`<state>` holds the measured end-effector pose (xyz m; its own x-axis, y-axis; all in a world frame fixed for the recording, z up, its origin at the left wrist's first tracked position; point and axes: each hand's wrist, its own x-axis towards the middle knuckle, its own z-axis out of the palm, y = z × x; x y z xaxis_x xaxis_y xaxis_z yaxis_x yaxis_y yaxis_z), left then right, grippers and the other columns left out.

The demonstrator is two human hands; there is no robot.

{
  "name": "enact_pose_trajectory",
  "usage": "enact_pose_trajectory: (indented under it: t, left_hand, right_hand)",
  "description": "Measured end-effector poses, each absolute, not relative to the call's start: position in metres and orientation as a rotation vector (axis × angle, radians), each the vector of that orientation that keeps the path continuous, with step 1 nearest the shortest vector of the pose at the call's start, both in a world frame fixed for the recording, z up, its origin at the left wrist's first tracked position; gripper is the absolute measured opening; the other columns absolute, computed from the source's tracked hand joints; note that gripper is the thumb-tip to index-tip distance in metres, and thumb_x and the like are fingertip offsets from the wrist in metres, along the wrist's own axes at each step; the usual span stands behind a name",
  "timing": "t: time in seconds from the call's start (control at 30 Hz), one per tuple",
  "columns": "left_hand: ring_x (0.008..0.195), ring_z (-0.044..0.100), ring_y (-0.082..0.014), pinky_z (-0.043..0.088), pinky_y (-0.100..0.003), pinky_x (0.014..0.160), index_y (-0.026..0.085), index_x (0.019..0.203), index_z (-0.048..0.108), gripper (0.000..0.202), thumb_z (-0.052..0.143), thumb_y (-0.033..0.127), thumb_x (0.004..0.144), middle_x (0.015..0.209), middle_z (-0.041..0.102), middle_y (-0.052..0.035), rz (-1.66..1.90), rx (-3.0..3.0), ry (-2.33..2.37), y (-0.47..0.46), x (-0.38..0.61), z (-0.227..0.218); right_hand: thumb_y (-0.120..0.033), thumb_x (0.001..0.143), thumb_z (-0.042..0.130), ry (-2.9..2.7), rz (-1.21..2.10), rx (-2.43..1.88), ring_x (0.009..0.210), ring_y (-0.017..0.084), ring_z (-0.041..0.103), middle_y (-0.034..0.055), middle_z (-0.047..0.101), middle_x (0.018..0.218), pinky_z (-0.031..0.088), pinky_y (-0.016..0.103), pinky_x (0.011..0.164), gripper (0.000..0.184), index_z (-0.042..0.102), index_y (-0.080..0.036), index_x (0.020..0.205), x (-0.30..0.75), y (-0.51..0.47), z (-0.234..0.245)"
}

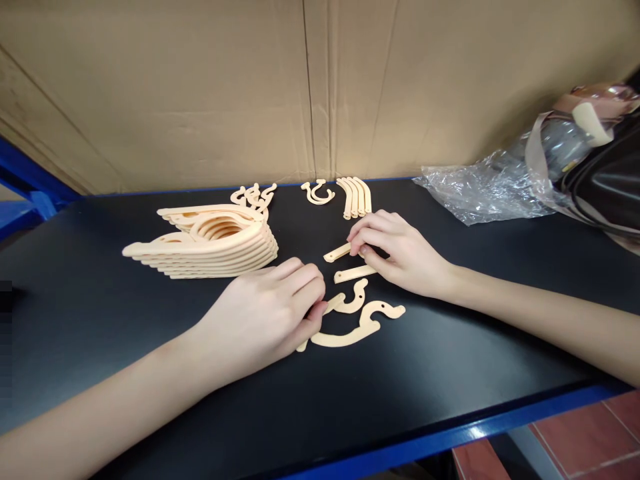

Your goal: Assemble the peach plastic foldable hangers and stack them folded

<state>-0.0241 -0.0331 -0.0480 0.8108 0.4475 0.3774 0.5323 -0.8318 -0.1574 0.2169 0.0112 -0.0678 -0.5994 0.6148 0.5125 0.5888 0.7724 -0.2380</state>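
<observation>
My left hand point(283, 307) is closed, thumb and fingers on a beige plastic hanger piece point(334, 304) that is mostly hidden under it. Just to its right lie a hook-ended piece point(354, 299) and a longer curved piece with a hooked end point(345, 337), flat on the table. Further right, my right hand point(395, 250) pinches a short beige bar point(337, 253) with a hole in its end. A second bar point(353, 274) rests below those fingers, its right end covered by the hand.
A stack of beige hanger bodies point(215, 257) stands left on the black table point(400, 393). Behind are loose hooks point(255, 195), curved hook pieces point(319, 193) and a row of curved bars point(355, 197). Clear plastic bag point(480, 190) and dark bag point(607, 180) sit right; cardboard point(200, 93) behind.
</observation>
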Motion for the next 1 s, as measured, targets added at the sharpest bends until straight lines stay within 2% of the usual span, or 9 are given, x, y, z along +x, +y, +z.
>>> enact_pose_trajectory:
  t: [0.13,0.3,0.53,0.7,0.87,1.0]
  left_hand:
    - [0.074,0.061,-0.0172,0.045,-0.027,0.059,0.014,0.092,0.063,0.021,0.052,0.032,0.097,0.086,0.067,-0.0039,-0.517,-2.793,-0.75,-0.035,-0.022,-0.049]
    - [0.079,0.063,-0.0171,0.049,-0.027,0.062,0.018,0.102,0.066,0.018,0.048,0.021,0.098,0.091,0.067,-0.0025,-0.499,-2.863,-0.794,-0.04,-0.022,-0.052]
    - [0.074,0.062,-0.0159,0.048,-0.026,0.06,0.013,0.102,0.064,0.023,0.042,0.009,0.096,0.086,0.066,-0.0032,-0.473,-2.789,-0.78,-0.041,-0.021,-0.051]
    - [0.069,0.058,-0.0158,0.044,-0.027,0.055,0.013,0.098,0.064,0.022,0.043,0.007,0.093,0.082,0.063,-0.0021,-0.477,-2.736,-0.776,-0.041,-0.019,-0.049]
    - [0.067,0.057,-0.0166,0.04,-0.028,0.049,0.013,0.09,0.063,0.018,0.046,0.006,0.089,0.079,0.062,-0.0024,-0.466,-2.624,-0.807,-0.041,-0.019,-0.049]
    - [0.065,0.056,-0.0152,0.037,-0.025,0.047,0.013,0.087,0.06,0.017,0.044,0.005,0.089,0.08,0.062,-0.0027,-0.48,-2.56,-0.84,-0.037,-0.021,-0.049]
  right_hand:
    - [-0.005,0.086,0.048,-2.393,0.051,-0.882,0.095,0.021,0.057,0.0038,0.066,0.1,0.039,0.036,0.082,0.019,0.058,-0.022,0.087,0.217,0.012,-0.068]
    - [-0.005,0.087,0.048,-2.401,0.043,-0.88,0.093,0.02,0.057,0.0041,0.066,0.099,0.039,0.036,0.081,0.019,0.058,-0.021,0.086,0.217,0.011,-0.068]
    - [-0.006,0.088,0.047,-2.41,0.032,-0.864,0.093,0.021,0.057,0.0043,0.066,0.1,0.039,0.036,0.08,0.019,0.058,-0.022,0.086,0.217,0.011,-0.068]
    - [-0.007,0.09,0.046,-2.384,0.025,-0.811,0.094,0.021,0.059,0.0043,0.067,0.097,0.04,0.036,0.08,0.019,0.058,-0.022,0.091,0.217,0.009,-0.067]
    - [-0.022,0.1,0.042,-2.376,-0.034,-0.604,0.083,0.019,0.06,0.0059,0.069,0.089,0.042,0.036,0.079,0.017,0.059,-0.019,0.096,0.216,0.002,-0.06]
    - [-0.028,0.099,0.047,-2.447,-0.178,-0.458,0.085,0.019,0.061,0.0046,0.071,0.089,0.043,0.036,0.081,0.017,0.061,-0.019,0.096,0.216,-0.001,-0.059]
